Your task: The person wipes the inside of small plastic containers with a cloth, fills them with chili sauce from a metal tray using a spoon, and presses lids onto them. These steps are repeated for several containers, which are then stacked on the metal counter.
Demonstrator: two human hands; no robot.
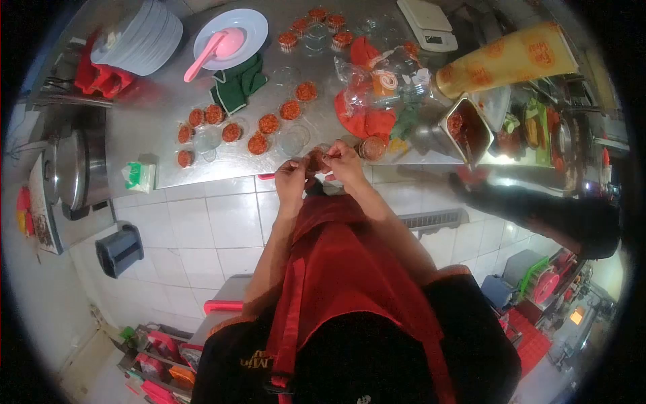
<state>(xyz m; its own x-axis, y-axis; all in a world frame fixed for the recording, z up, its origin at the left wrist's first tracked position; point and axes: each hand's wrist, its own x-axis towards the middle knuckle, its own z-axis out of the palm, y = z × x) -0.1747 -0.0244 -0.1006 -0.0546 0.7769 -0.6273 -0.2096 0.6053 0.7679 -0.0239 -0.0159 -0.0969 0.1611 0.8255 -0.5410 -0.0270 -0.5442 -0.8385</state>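
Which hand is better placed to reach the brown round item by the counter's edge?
Probably the right hand: it is beside that brown round item, while the left hand is farther off. Both hold a small brown piece.

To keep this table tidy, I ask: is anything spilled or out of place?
The plastic packaging lies crumpled over the red cloth, which looks untidy. Yellowish patches near the edge of the table might be a spill; too blurred to tell.

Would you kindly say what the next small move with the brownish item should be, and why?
Perhaps lower the small brownish item onto the metal counter, near the red-topped cups: the left hand and right hand hold it by the counter's near edge, where it might drop.
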